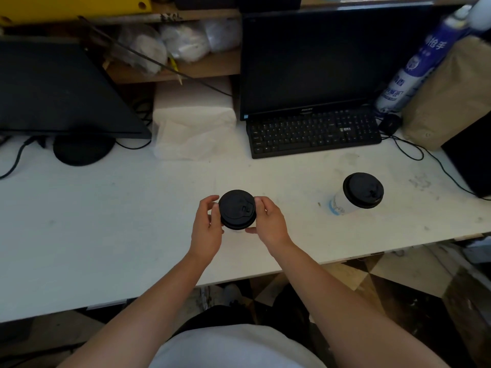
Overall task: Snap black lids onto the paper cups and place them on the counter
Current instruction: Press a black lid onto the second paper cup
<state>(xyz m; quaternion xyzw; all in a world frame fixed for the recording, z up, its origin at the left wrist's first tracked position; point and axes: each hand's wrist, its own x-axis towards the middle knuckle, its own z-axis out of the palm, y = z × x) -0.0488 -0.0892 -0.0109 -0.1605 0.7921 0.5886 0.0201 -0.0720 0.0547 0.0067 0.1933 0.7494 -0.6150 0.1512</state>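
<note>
Philips monitor: dark screen, upright behind the keyboard.
Keyboard: black, touching the monitor's foot.
Second monitor: far left, tilted, on a round base.
Napkin stack: white, between the 2 monitors.
Spray can: blue and white, leaning against a brown paper bag.
Mouse: black, right of the keyboard.

white counter, lidded paper cup, black keyboard, monitor, napkin stack, brown bag
</note>
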